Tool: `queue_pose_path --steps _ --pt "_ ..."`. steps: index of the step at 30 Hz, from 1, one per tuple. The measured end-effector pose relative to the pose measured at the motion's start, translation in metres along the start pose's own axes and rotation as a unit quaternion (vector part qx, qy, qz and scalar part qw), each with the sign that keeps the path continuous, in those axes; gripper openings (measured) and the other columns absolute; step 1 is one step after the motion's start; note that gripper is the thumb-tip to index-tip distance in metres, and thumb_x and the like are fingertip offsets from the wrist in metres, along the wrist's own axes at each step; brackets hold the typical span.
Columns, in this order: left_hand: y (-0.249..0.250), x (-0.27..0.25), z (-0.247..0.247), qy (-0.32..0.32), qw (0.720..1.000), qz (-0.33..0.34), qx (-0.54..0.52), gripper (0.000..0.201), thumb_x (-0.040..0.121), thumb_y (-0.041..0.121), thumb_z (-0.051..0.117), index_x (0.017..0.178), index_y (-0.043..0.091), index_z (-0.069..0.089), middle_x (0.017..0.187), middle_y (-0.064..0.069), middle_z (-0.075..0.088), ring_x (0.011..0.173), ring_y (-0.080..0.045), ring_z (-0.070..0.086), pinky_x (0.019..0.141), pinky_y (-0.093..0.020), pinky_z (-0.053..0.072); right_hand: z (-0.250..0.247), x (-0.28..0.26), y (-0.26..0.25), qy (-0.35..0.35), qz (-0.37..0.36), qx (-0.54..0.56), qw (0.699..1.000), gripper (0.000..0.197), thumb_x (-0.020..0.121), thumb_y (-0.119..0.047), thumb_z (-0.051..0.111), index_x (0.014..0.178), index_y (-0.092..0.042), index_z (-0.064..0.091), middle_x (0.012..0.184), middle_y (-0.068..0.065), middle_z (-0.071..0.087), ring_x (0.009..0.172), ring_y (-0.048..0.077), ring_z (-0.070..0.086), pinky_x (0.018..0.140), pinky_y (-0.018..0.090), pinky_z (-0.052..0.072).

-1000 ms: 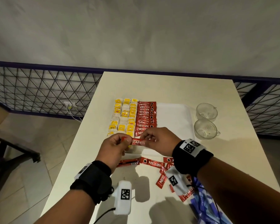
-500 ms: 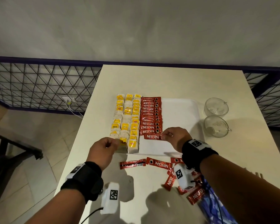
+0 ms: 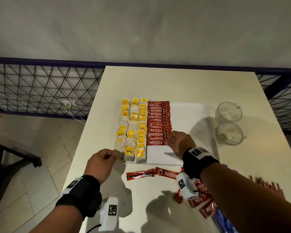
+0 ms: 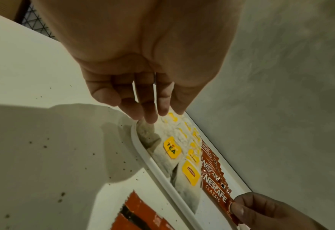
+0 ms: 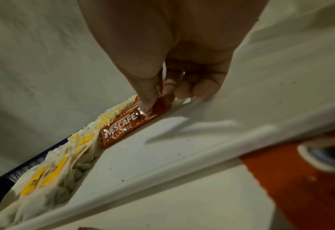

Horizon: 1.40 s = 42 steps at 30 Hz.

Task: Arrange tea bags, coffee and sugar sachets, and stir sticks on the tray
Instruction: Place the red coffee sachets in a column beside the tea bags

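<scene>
A white tray (image 3: 188,125) carries three columns of yellow-tagged tea bags (image 3: 133,128) on its left and a column of red Nescafe sachets (image 3: 158,118) beside them. My right hand (image 3: 170,142) pinches the right end of the nearest sachet (image 3: 155,142), which lies flat at the row's near end; the right wrist view shows thumb and finger on that sachet (image 5: 123,127). My left hand (image 3: 107,157) holds nothing. Its relaxed fingertips (image 4: 148,115) hang by the corner tea bag (image 4: 147,133) at the tray's front left. Loose sachets (image 3: 166,173) lie on the table before the tray.
Two glass cups (image 3: 228,123) stand right of the tray. More sachets (image 3: 202,199) lie piled under my right forearm, with red stir sticks (image 3: 267,187) and a blue packet (image 3: 222,222) at the lower right. A mesh railing (image 3: 40,88) runs behind the table.
Both hands held one sachet above the tray's front edge. The left hand let go and drew back to the tray's front left corner; the right hand laid the sachet at the row's near end.
</scene>
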<state>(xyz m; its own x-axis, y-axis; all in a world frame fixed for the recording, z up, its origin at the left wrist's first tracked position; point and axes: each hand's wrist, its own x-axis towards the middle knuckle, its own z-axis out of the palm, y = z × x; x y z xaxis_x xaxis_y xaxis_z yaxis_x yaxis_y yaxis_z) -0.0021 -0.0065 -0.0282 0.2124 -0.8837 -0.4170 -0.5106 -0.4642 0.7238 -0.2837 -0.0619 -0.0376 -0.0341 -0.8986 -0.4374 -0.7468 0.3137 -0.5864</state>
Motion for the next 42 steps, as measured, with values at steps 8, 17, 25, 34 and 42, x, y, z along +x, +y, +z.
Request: queue_pose_path --steps 8,17,25,34,42 --pt "-0.006 0.002 0.004 -0.004 1.0 -0.009 0.024 0.017 0.092 0.036 0.06 0.084 0.024 0.069 0.087 0.003 0.07 0.085 -0.02 0.064 0.079 -0.034 0.049 0.006 0.005 0.002 0.027 0.014 -0.022 0.999 0.017 0.089 -0.032 0.064 0.093 -0.021 0.051 0.087 -0.006 0.056 0.08 0.014 0.053 0.07 0.026 0.039" --pt "0.007 -0.009 0.002 -0.007 0.998 0.024 0.063 0.021 0.091 0.041 0.06 0.083 0.023 0.067 0.086 0.007 0.068 0.085 -0.015 0.062 0.071 -0.027 0.042 -0.004 0.001 0.002 0.056 0.004 -0.011 0.998 0.021 0.089 -0.038 0.064 0.092 -0.02 0.052 0.083 -0.005 0.058 0.077 0.015 0.056 0.067 0.027 0.042" --pt "0.053 -0.048 0.073 -0.108 0.946 0.225 0.205 0.015 0.085 0.03 0.068 0.092 0.016 0.067 0.088 0.003 0.062 0.084 -0.016 0.059 0.071 -0.025 0.043 -0.043 -0.042 0.039 0.019 -0.06 -0.115 0.991 0.021 0.087 -0.042 0.062 0.075 -0.029 0.05 0.076 -0.007 0.057 0.076 0.016 0.057 0.066 0.026 0.041" --pt "0.084 -0.107 0.166 -0.22 0.816 0.384 0.372 0.032 0.086 0.036 0.059 0.115 0.021 0.062 0.118 -0.003 0.059 0.113 -0.023 0.05 0.088 -0.028 0.039 -0.072 -0.114 0.098 -0.092 -0.023 -0.29 0.952 0.019 0.091 -0.028 0.051 0.105 -0.019 0.06 0.107 0.005 0.064 0.102 0.027 0.061 0.081 0.033 0.049" --pt "0.086 -0.106 0.202 -0.188 0.739 0.403 0.507 0.06 0.085 0.047 0.053 0.139 0.025 0.04 0.148 -0.002 0.037 0.134 -0.027 0.028 0.107 -0.041 0.03 -0.078 -0.147 0.132 -0.085 -0.046 -0.238 0.966 0.022 0.09 -0.026 0.05 0.104 -0.016 0.062 0.109 0.006 0.062 0.102 0.027 0.06 0.08 0.03 0.047"
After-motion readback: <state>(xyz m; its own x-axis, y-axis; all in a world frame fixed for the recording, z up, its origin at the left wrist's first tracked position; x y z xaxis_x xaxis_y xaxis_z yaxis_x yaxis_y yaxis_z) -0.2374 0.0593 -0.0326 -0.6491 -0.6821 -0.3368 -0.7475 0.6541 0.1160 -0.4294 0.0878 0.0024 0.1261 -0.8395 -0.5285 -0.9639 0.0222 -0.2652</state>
